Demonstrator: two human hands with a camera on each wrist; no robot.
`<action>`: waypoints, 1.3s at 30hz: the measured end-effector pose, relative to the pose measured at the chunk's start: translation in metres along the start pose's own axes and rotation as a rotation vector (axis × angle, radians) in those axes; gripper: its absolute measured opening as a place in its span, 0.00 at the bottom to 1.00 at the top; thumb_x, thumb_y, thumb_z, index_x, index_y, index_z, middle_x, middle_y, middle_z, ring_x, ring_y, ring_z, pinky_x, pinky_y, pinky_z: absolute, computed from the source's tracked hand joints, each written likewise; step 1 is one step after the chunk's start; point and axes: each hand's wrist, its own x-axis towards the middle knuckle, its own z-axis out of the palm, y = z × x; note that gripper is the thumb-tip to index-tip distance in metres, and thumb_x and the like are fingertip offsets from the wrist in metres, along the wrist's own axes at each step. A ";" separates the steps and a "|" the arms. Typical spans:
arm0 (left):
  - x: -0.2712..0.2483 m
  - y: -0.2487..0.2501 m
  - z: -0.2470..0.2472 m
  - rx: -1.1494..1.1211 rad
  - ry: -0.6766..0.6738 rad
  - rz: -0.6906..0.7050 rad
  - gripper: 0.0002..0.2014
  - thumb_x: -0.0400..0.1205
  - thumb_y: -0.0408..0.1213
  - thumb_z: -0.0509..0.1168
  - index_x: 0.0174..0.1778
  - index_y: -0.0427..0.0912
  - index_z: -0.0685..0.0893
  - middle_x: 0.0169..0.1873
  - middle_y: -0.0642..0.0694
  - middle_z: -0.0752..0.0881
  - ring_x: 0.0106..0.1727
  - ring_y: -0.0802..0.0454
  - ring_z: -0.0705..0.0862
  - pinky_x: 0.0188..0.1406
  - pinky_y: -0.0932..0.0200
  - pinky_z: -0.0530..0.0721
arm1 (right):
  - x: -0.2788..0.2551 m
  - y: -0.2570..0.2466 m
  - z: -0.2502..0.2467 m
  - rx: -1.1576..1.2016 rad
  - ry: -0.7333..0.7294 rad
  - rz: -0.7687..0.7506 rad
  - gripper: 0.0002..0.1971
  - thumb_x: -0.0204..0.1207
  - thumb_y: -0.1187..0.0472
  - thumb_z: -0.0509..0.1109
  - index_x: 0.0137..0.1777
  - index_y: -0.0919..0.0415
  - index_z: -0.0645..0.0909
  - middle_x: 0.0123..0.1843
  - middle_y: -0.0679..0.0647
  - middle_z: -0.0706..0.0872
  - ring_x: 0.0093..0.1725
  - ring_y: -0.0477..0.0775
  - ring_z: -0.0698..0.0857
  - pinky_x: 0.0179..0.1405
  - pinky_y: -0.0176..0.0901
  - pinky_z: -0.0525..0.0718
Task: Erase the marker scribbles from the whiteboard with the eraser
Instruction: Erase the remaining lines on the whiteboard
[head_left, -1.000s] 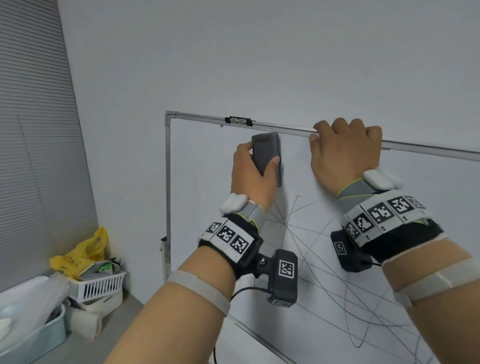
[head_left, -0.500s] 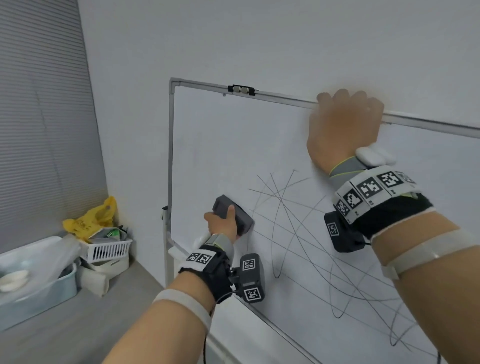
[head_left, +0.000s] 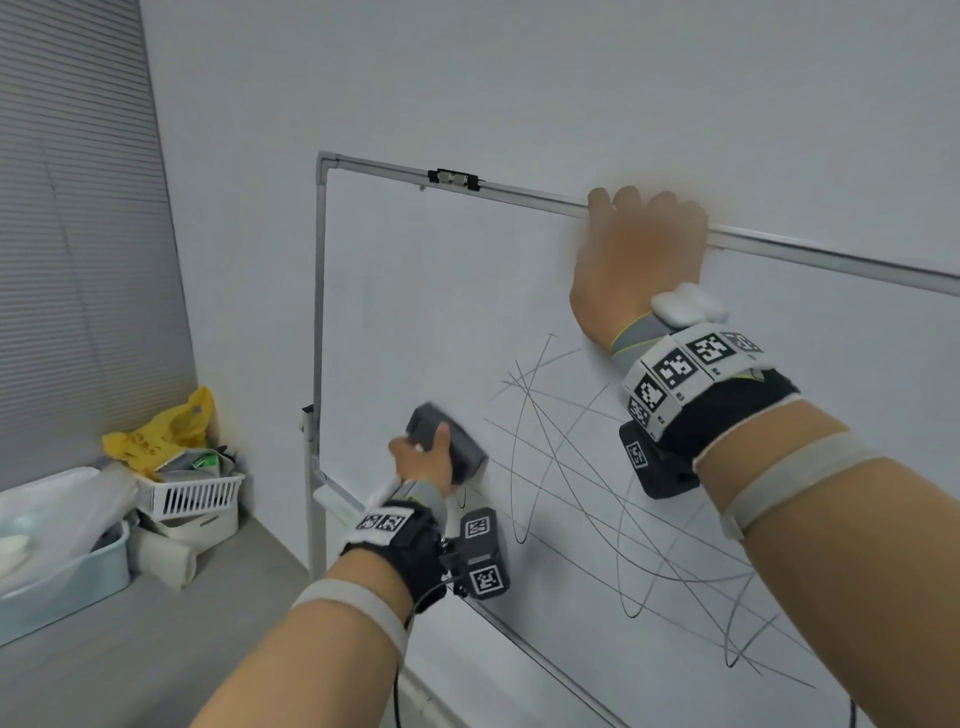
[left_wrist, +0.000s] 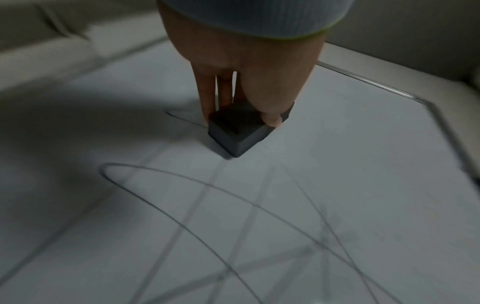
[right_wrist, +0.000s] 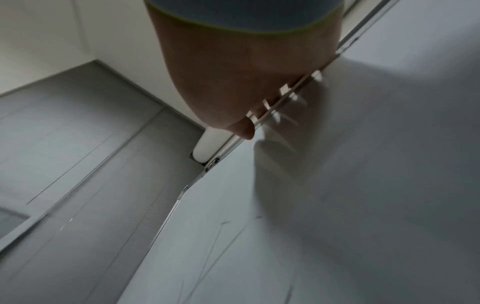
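A whiteboard (head_left: 415, 312) in a metal frame stands against the wall, with thin black marker scribbles (head_left: 597, 467) looping over its middle and lower right. My left hand (head_left: 423, 460) grips a dark grey block eraser (head_left: 452, 441) and presses it flat on the board low at the left, at the edge of the scribbles. In the left wrist view the eraser (left_wrist: 239, 131) sits on the board with fingers (left_wrist: 207, 96) and thumb clamped on its sides. My right hand (head_left: 636, 260) hooks its fingers over the board's top rail (head_left: 519, 195); the right wrist view shows those fingers (right_wrist: 244, 129) curled on the rail.
A grey ledge (head_left: 156, 623) runs left of the board. On it sit a yellow bag (head_left: 161, 436), a white basket (head_left: 192, 493) and a pale blue bin (head_left: 62, 571). Grey blinds (head_left: 78, 260) cover the left wall. A black clip (head_left: 453, 178) sits on the top rail.
My left hand has swept the eraser from the top of the board down to its lower left, then slightly right. The right hand has stayed on the top rail.
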 end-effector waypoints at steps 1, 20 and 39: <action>0.005 -0.014 -0.007 -0.033 0.002 -0.075 0.26 0.82 0.46 0.71 0.70 0.41 0.67 0.64 0.33 0.81 0.60 0.33 0.85 0.55 0.29 0.88 | 0.001 -0.002 -0.002 -0.008 0.007 -0.002 0.23 0.77 0.58 0.60 0.73 0.62 0.71 0.62 0.57 0.78 0.61 0.66 0.75 0.66 0.61 0.63; -0.019 -0.020 0.034 -0.063 0.083 0.147 0.25 0.78 0.54 0.72 0.66 0.47 0.74 0.46 0.46 0.85 0.50 0.42 0.86 0.54 0.34 0.90 | -0.003 0.007 0.005 0.029 0.022 -0.066 0.32 0.78 0.56 0.59 0.82 0.62 0.64 0.69 0.64 0.74 0.68 0.68 0.71 0.75 0.58 0.54; -0.096 0.077 0.094 0.157 0.096 0.665 0.24 0.81 0.56 0.68 0.70 0.53 0.76 0.41 0.51 0.83 0.42 0.57 0.84 0.43 0.59 0.84 | 0.014 0.043 -0.020 0.130 -0.101 -0.219 0.26 0.76 0.65 0.53 0.74 0.51 0.71 0.62 0.54 0.79 0.62 0.63 0.77 0.69 0.62 0.64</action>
